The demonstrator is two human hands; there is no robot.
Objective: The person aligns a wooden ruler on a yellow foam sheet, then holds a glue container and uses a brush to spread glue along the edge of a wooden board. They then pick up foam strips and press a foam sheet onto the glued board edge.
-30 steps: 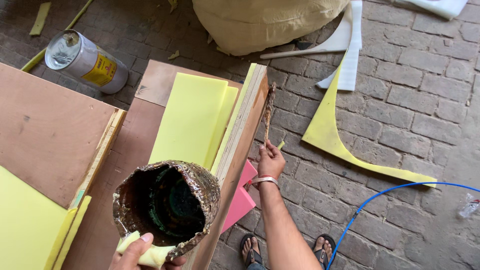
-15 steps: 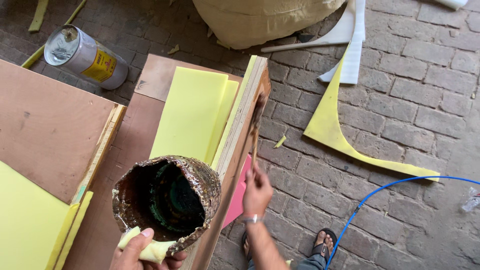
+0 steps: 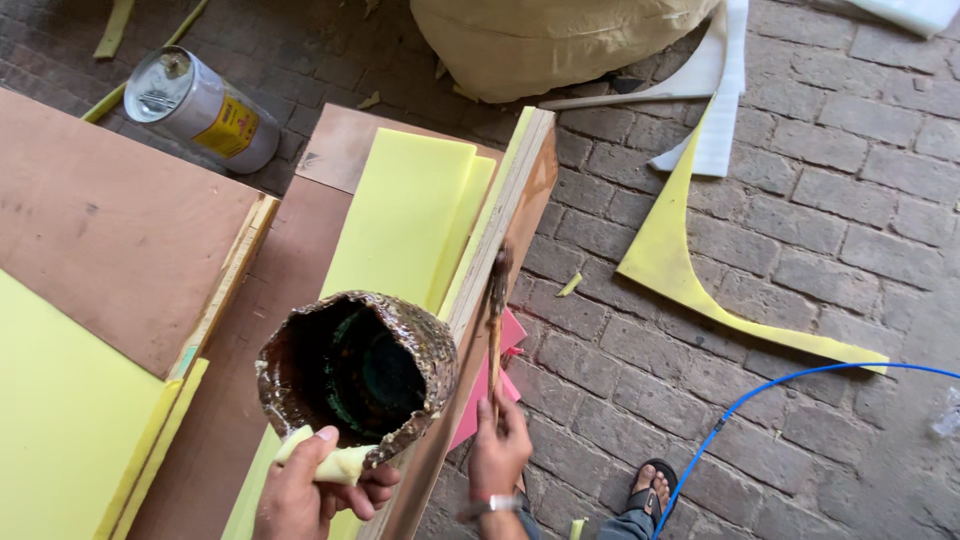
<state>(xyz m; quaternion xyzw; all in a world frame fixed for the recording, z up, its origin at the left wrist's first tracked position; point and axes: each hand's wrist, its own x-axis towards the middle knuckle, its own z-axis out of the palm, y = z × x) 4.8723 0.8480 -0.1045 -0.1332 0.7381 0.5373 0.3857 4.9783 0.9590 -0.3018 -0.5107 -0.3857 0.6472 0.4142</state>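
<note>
Left hand (image 3: 312,490) grips crusted pot (image 3: 355,370) — right hand (image 3: 498,452) brushes (image 3: 496,300) board edge (image 3: 480,300)

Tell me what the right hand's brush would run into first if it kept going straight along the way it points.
The right hand aims its brush up along the plywood board's edge. Straight on, it likely meets only more of that edge, then perhaps the tan sack; depth is unclear.

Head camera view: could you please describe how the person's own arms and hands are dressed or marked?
Both arms are bare, with no sleeves or gloves in view. The right hand has a thin, light-coloured metallic bangle at the wrist. The left hand shows no ring or band on the part in view; its wrist is cut off by the frame edge.
</note>
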